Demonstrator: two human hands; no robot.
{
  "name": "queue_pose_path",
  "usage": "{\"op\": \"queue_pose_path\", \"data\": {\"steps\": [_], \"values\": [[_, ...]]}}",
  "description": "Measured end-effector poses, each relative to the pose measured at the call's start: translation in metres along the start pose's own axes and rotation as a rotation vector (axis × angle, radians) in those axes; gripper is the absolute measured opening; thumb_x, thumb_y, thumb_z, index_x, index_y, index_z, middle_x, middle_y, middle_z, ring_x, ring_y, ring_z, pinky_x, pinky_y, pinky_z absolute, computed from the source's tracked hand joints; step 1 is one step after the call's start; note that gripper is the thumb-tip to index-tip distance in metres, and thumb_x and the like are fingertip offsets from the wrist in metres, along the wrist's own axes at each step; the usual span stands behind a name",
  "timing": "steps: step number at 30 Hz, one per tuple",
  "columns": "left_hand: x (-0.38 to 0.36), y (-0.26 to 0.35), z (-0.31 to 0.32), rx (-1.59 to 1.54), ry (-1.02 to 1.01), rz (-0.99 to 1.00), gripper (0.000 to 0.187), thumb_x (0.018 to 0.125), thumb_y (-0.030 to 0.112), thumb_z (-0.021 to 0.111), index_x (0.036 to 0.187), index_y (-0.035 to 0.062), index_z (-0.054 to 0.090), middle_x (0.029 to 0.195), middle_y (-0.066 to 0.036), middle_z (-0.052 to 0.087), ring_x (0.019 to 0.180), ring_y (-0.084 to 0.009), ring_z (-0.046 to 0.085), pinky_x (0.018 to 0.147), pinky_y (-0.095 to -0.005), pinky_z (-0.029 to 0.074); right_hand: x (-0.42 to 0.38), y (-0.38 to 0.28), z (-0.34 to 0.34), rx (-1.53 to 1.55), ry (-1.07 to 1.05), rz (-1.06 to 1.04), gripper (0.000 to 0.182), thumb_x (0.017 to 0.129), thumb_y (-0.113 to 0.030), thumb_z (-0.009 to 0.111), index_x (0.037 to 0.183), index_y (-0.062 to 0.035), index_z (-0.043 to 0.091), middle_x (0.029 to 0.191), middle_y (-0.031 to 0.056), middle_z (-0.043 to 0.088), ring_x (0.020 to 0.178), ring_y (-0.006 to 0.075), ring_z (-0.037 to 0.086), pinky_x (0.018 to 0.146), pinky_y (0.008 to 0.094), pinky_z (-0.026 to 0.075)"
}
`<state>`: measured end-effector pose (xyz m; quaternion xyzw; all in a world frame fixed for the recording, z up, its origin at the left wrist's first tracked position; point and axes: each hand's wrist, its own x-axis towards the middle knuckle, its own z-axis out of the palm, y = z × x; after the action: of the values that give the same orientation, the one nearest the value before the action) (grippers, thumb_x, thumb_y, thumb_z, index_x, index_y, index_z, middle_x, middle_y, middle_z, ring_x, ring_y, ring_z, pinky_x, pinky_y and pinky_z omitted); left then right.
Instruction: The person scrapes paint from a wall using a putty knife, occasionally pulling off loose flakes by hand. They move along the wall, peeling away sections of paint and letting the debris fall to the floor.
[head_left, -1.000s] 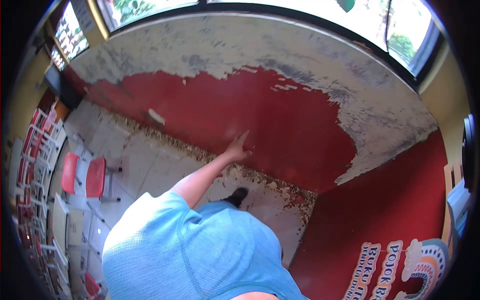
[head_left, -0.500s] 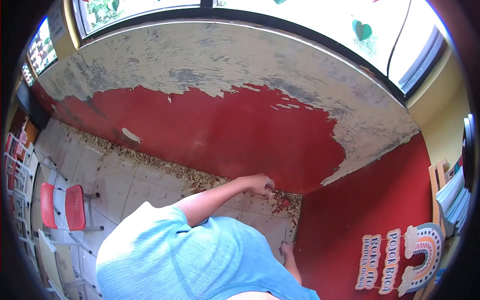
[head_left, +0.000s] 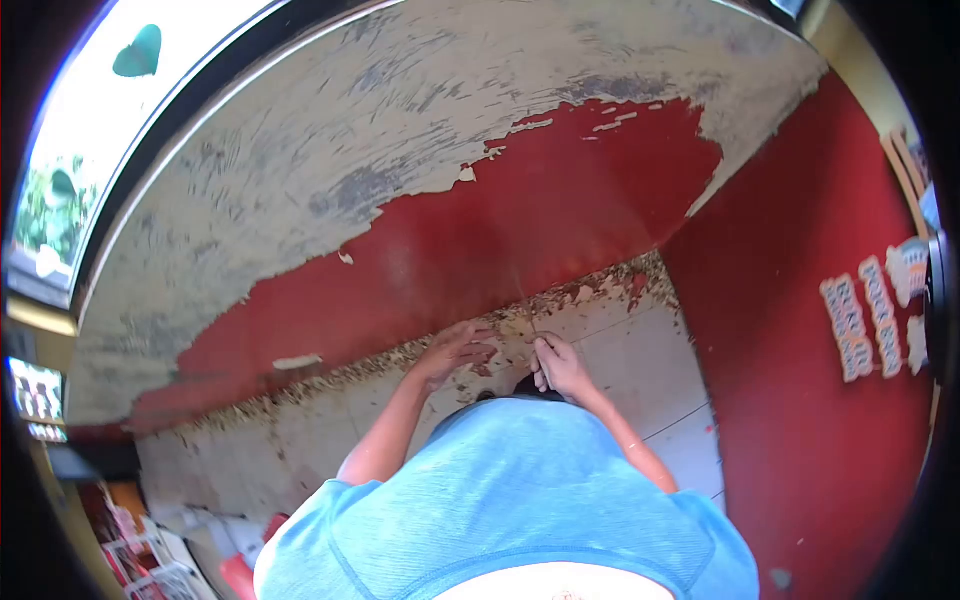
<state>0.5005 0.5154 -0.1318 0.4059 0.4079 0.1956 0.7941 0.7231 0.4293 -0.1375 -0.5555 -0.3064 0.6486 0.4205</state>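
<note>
My left hand [head_left: 455, 355] is open, its fingers loosely stretched toward the right, close to the foot of the red wall [head_left: 480, 250]. Just right of it, my right hand [head_left: 562, 368] is closed around a thin, narrow tool [head_left: 531, 322] that points up toward the wall. The tool looks like a scraper seen edge-on, though its blade is hard to make out. Above the red area, the wall has a bare, scratched grey-beige band [head_left: 330, 160] with a ragged paint edge. Loose paint flakes [head_left: 590, 290] lie along the base of the wall.
A second red wall [head_left: 790, 330] meets the first at a corner on the right and carries lettered signs [head_left: 845, 325]. White floor tiles [head_left: 640, 360] lie below. A window [head_left: 100, 130] is at upper left; a red chair [head_left: 238, 575] stands at lower left.
My view has turned and shifted along the wall. My left hand has opened out, and my right hand has come up beside it with the thin tool, near the wall's base.
</note>
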Motion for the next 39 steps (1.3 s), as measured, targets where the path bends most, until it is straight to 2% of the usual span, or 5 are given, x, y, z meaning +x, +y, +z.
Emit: {"op": "queue_pose_path", "data": {"steps": [6, 15, 20, 23, 39], "values": [[0.043, 0.075, 0.035, -0.240, -0.195, 0.205, 0.060, 0.095, 0.051, 0.034, 0.129, 0.0015, 0.042, 0.126, -0.019, 0.052, 0.114, -0.0317, 0.052, 0.100, -0.0444, 0.038, 0.007, -0.079, 0.035, 0.068, -0.090, -0.176, 0.028, 0.098, -0.026, 0.040, 0.114, -0.0051, 0.049, 0.063, 0.0006, 0.047, 0.044, 0.0068, 0.042, 0.039, 0.0222, 0.034], [0.067, 0.131, 0.004, -0.684, -0.483, 0.301, 0.028, 0.098, 0.038, 0.037, 0.094, 0.0128, 0.049, 0.079, -0.002, 0.058, 0.087, -0.0210, 0.060, 0.094, -0.0425, 0.043, 0.056, -0.110, 0.117, -0.001, 0.110, -0.545, 0.022, 0.098, -0.019, 0.039, 0.109, -0.0018, 0.048, 0.062, 0.0008, 0.045, 0.044, 0.0077, 0.042, 0.042, 0.0237, 0.036], [0.069, 0.134, -0.034, -0.696, -0.562, 0.145, 0.021, 0.097, 0.031, 0.042, 0.086, 0.0137, 0.046, 0.058, 0.003, 0.047, 0.062, -0.0129, 0.052, 0.079, -0.0341, 0.044, 0.066, -0.101, 0.163, -0.105, 0.371, -0.621, 0.026, 0.094, -0.022, 0.047, 0.102, 0.0022, 0.051, 0.074, 0.0194, 0.059, 0.067, 0.0341, 0.061, 0.061, 0.0399, 0.046], [0.065, 0.138, -0.042, -0.711, -0.573, 0.047, 0.018, 0.097, 0.027, 0.042, 0.086, 0.0131, 0.046, 0.056, 0.004, 0.045, 0.055, -0.0106, 0.048, 0.073, -0.0305, 0.042, 0.065, -0.103, 0.184, 0.016, 0.433, -0.580, 0.024, 0.094, -0.020, 0.047, 0.099, 0.0030, 0.052, 0.074, 0.0205, 0.058, 0.067, 0.0341, 0.061, 0.061, 0.0393, 0.046], [0.091, 0.154, -0.069, -0.650, -0.654, -0.066, 0.015, 0.094, 0.017, 0.039, 0.087, 0.0098, 0.050, 0.059, 0.001, 0.050, 0.052, -0.0117, 0.047, 0.070, -0.0301, 0.042, 0.093, -0.112, 0.220, 0.108, 0.588, -0.457, 0.035, 0.099, -0.023, 0.040, 0.074, -0.0003, 0.046, 0.058, -0.0004, 0.043, 0.054, 0.0084, 0.038, 0.051, 0.0251, 0.034]]}}
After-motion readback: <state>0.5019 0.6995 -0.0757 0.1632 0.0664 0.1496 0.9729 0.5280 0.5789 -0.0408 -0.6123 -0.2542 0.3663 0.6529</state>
